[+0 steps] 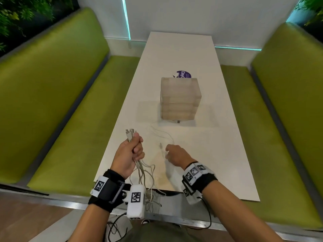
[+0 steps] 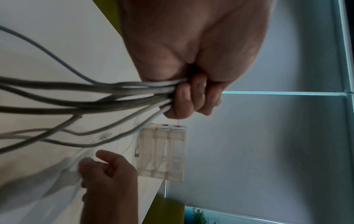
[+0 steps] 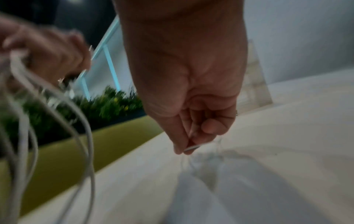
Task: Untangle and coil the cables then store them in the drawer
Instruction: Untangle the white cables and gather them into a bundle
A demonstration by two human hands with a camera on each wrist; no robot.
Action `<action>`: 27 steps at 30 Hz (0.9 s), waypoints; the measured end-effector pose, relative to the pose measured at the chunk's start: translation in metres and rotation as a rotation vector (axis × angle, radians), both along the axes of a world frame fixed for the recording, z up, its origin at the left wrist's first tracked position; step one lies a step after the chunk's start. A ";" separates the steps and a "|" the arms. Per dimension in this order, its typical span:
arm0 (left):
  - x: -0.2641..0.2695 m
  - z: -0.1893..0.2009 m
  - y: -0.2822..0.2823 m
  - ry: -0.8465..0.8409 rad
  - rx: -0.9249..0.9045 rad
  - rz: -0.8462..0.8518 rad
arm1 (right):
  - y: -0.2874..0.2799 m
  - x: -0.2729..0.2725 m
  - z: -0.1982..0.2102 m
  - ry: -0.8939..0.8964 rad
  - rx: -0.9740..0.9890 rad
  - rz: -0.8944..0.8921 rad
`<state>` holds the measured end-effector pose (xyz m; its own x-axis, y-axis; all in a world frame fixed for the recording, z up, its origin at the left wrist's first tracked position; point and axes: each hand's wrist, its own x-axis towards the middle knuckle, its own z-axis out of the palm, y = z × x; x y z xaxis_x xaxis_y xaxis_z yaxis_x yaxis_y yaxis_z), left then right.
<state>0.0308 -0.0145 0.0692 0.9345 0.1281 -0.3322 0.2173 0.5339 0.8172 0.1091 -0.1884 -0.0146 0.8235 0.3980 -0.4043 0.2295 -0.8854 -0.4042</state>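
We are standing at the near end of a long white rectangular table [image 1: 218, 154] with green padded benches [image 1: 57, 102] running along both sides. Midway along it a translucent plastic box of stacked drawers [image 1: 180, 99] is sitting upright, all drawers looking shut, with a round purple sticker [image 1: 185, 74] lying on the table just behind it. A thin white cable [image 1: 162, 133] is trailing over the table from the foot of the drawer box toward us. Our left hand [image 1: 129, 154] is clenching a bundle of grey-white cables [image 1: 145, 173] in a full-fist grip; their plugs are sticking up out of the fist, and the loose lengths are hanging in loops over the table's near edge. Our right hand [image 1: 176, 155] is hovering low over the table, its grip closing thumb against fingertips on the thin white cable near its small plug end [image 1: 161, 145].
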 end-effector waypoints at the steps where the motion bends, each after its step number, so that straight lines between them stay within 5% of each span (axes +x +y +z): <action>1: 0.001 0.000 -0.001 0.005 0.000 -0.002 | -0.006 0.000 0.008 0.028 0.097 -0.051; 5: 0.006 0.000 -0.010 0.011 0.036 0.005 | -0.021 -0.012 0.052 0.026 0.637 -0.250; 10: 0.011 -0.001 -0.029 -0.039 -0.018 -0.019 | -0.019 -0.042 0.080 0.094 0.959 -0.269; 20: 0.010 -0.004 -0.040 -0.085 0.056 -0.080 | -0.006 -0.058 0.077 0.075 1.027 -0.272; 27: 0.015 0.010 -0.017 -0.184 -0.091 0.160 | -0.029 -0.052 0.056 0.313 0.415 0.016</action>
<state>0.0454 -0.0317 0.0794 0.9504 0.2565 -0.1757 -0.0233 0.6224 0.7823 0.0575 -0.2170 0.0416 0.6809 0.5887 -0.4356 0.0536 -0.6333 -0.7721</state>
